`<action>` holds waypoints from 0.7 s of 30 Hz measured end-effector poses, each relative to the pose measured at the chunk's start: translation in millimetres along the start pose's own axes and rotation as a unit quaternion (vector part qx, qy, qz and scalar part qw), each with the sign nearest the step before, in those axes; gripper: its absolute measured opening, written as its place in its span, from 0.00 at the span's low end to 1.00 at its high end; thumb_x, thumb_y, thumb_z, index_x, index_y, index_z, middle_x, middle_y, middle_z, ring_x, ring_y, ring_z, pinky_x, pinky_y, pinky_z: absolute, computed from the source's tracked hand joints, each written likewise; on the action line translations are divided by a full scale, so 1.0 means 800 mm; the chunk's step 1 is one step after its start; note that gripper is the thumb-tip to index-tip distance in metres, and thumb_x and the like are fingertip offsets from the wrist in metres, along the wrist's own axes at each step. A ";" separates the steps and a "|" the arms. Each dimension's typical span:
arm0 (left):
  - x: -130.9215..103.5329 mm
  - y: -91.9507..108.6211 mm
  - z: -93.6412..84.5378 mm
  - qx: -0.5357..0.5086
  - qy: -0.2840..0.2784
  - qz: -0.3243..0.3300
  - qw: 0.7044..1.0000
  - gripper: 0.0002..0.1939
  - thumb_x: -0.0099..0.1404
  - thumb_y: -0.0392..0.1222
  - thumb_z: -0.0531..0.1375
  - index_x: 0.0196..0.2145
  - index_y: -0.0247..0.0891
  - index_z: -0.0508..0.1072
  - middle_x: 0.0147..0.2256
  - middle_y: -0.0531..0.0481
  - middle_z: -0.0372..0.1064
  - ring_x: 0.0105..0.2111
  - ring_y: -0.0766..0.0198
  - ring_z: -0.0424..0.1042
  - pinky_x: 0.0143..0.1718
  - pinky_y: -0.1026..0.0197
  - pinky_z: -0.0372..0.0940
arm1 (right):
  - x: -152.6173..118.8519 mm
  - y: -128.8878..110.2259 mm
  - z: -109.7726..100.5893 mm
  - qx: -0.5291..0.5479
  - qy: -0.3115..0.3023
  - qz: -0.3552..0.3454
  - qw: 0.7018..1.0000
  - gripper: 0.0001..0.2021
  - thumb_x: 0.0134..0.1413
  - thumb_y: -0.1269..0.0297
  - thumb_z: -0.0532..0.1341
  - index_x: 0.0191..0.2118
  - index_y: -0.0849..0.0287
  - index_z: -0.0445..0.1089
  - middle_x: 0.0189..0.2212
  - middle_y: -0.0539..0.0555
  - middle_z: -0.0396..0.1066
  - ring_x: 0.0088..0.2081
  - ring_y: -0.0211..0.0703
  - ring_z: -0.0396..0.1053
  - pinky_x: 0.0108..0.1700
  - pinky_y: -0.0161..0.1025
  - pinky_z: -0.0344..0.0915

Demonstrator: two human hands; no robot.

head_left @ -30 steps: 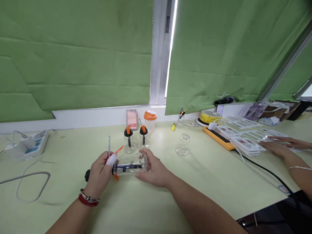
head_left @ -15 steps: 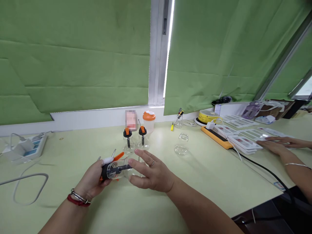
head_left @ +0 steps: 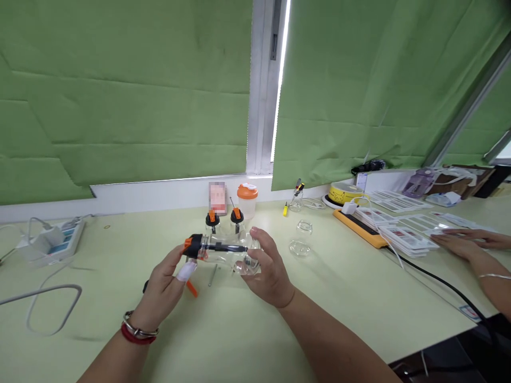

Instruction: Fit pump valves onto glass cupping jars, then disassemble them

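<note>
My left hand [head_left: 165, 284] pinches the cap [head_left: 194, 246]; my right [head_left: 272, 271], half-curled, grips the base of the bottle [head_left: 229, 254], sideways above the table's [head_left: 223, 340] near middle, probably to steady both ends. Two capped bottles [head_left: 237, 216] stand beyond, seemingly out of my way.

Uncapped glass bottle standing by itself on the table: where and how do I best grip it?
Likely around the middle of the uncapped glass bottle, between rim and wider base, from the near side. It stands upright, so a grasp could close there level; the right hand is nearest but holds another bottle.
</note>
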State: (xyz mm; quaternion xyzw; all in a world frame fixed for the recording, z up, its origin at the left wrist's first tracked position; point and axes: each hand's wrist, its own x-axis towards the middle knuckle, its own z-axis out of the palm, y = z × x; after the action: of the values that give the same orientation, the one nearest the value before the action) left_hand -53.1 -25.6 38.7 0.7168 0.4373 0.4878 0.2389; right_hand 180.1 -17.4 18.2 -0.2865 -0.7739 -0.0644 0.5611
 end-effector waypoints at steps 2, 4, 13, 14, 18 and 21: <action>-0.003 -0.001 -0.003 -0.027 -0.022 -0.037 0.999 0.13 0.61 0.47 0.56 0.41 0.41 0.74 0.39 0.46 0.73 0.42 0.52 0.70 0.47 0.53 0.63 | -0.001 0.003 0.000 0.001 0.010 0.008 1.000 0.24 0.46 0.75 0.60 0.46 0.48 0.50 0.55 0.58 0.54 0.59 0.52 0.54 0.54 0.60 0.59; -0.006 -0.004 -0.006 -0.068 -0.036 -0.070 0.995 0.12 0.61 0.48 0.56 0.34 0.40 0.76 0.27 0.47 0.73 0.32 0.54 0.71 0.39 0.54 0.66 | -0.001 0.004 0.000 -0.002 0.018 0.005 1.000 0.26 0.46 0.75 0.60 0.48 0.48 0.49 0.57 0.58 0.52 0.59 0.52 0.53 0.54 0.59 0.60; -0.003 0.010 -0.006 -0.225 0.023 -0.018 0.974 0.14 0.61 0.47 0.56 0.24 0.39 0.75 0.56 0.46 0.60 0.55 0.45 0.58 0.51 0.48 0.61 | -0.001 0.001 0.001 0.045 -0.045 0.062 0.996 0.33 0.41 0.73 0.62 0.52 0.52 0.47 0.55 0.63 0.53 0.58 0.54 0.54 0.52 0.54 0.62; -0.001 0.011 -0.006 -0.218 0.024 -0.007 0.976 0.13 0.61 0.46 0.56 0.23 0.39 0.75 0.58 0.48 0.57 0.58 0.45 0.53 0.54 0.47 0.59 | -0.001 0.001 0.001 0.058 -0.051 0.073 0.994 0.34 0.40 0.72 0.62 0.53 0.53 0.47 0.55 0.63 0.53 0.58 0.54 0.54 0.51 0.52 0.63; -0.001 0.009 -0.013 -0.223 0.002 0.007 0.975 0.11 0.59 0.47 0.58 0.24 0.41 0.75 0.62 0.53 0.51 0.61 0.43 0.47 0.57 0.44 0.54 | 0.000 -0.003 0.000 0.104 -0.102 0.143 0.979 0.36 0.39 0.69 0.64 0.54 0.53 0.47 0.53 0.61 0.54 0.54 0.51 0.58 0.48 0.47 0.65; -0.002 0.005 -0.019 -0.233 -0.033 -0.003 0.972 0.13 0.56 0.50 0.59 0.25 0.40 0.76 0.61 0.47 0.54 0.60 0.40 0.50 0.56 0.42 0.54 | 0.000 -0.008 -0.004 0.135 -0.162 0.235 0.949 0.37 0.36 0.64 0.67 0.54 0.51 0.49 0.48 0.56 0.59 0.46 0.47 0.63 0.44 0.45 0.66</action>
State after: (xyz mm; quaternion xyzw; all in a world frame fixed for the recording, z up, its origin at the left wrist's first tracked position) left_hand -65.6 -30.2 47.3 0.6555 0.3055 0.5516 0.4156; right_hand 179.2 -24.1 20.8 -0.3885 -0.7662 0.2218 0.4613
